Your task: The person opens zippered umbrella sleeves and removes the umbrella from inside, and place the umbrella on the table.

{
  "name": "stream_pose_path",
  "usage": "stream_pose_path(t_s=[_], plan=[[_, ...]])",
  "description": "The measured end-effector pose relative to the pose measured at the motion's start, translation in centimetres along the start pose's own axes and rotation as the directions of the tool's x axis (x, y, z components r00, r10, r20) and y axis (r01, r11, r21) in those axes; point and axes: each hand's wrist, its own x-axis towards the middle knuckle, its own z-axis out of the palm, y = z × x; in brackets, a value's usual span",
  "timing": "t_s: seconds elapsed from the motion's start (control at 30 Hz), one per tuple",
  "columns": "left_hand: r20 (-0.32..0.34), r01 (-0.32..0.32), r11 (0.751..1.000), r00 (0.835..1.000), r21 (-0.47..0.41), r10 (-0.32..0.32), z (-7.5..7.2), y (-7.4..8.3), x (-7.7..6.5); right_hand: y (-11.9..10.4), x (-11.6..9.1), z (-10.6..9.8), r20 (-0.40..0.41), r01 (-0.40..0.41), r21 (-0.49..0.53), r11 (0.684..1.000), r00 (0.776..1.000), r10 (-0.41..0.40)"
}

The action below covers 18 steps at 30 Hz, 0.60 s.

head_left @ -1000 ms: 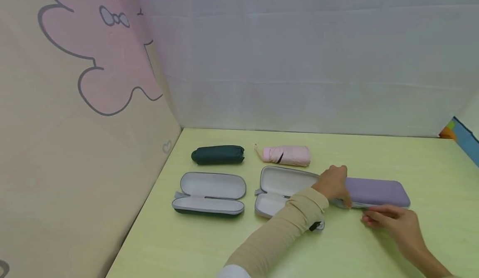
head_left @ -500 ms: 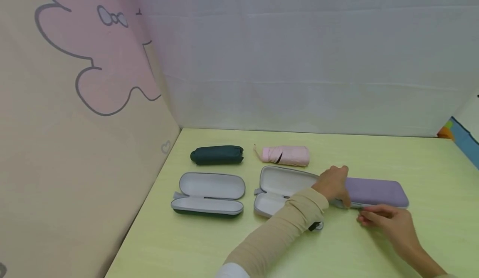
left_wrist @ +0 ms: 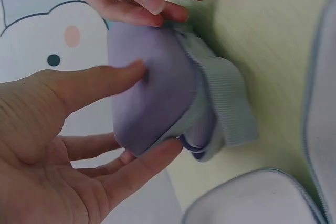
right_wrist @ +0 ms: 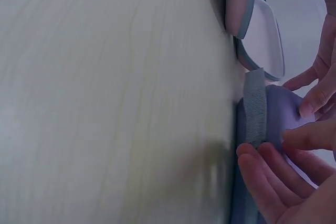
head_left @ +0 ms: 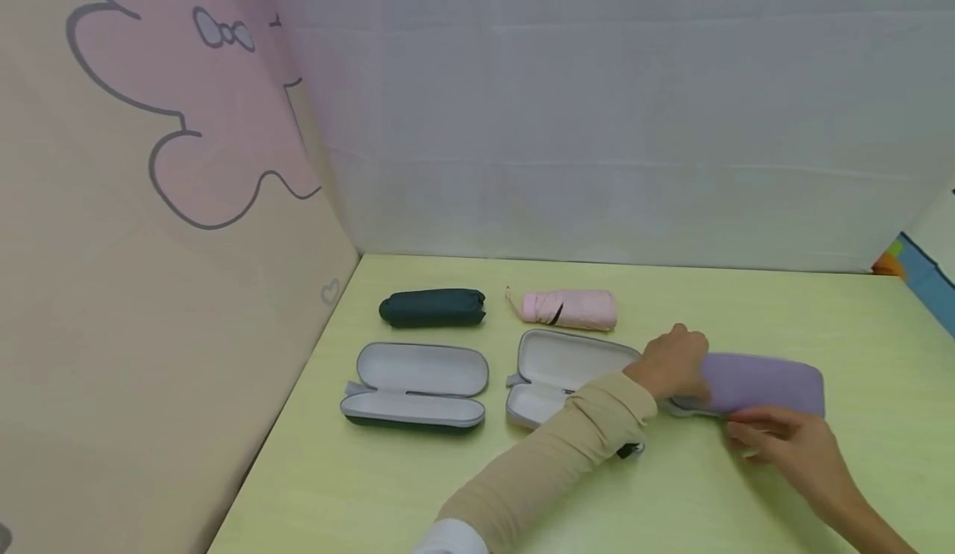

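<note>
A purple zip case (head_left: 764,380) lies at the right of the table under both hands. Its zip is parted along the front, and the lid stands slightly raised and tilted. My left hand (head_left: 670,363) grips the lid's left end, thumb on top and fingers at its edge. At the front edge, my right hand (head_left: 794,446) holds the lid between thumb and fingers. A ribbed grey band (left_wrist: 231,98) joins lid and base at the case's end. The base is mostly hidden in the head view.
A spread zip case (head_left: 570,359) with a pale lining sits left of the purple one, partly behind the left sleeve. Further left is another spread case (head_left: 423,371), dark green outside. Behind them lie a dark green folded umbrella (head_left: 433,308) and a pink one (head_left: 573,310).
The right hand slid left along the front edge, then moved slightly back right. The purple lid has lifted and tilted, and the left hand has shifted a little right onto it.
</note>
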Motion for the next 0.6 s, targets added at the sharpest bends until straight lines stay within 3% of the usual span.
stream_pose_path(t_s=[0.23, 0.47, 0.53, 0.6], plan=[[-0.026, -0.093, 0.981, 0.996, -0.17, 0.09, -1.0, 0.8, -1.5, -2.8, -1.3, -1.7, -0.094, 0.06, -0.212, 0.975, 0.992, -0.082], [-0.066, -0.127, 0.978, 0.991, -0.165, 0.118, 0.0, 1.2, -3.3, -4.8, -1.5, -4.0, -0.221, 0.145, -0.257, 0.956, 0.954, -0.204], [-0.086, -0.138, 0.975, 0.988, -0.172, 0.125, 0.5, 1.2, -3.7, -4.7, -1.2, -4.8, -0.241, 0.145, -0.272, 0.951, 0.947, -0.213], [-0.1, -0.127, 0.974, 0.989, -0.186, 0.11, 1.0, 1.2, -4.0, -4.4, -0.9, -5.7, -0.232, 0.109, -0.287, 0.952, 0.956, -0.18]])
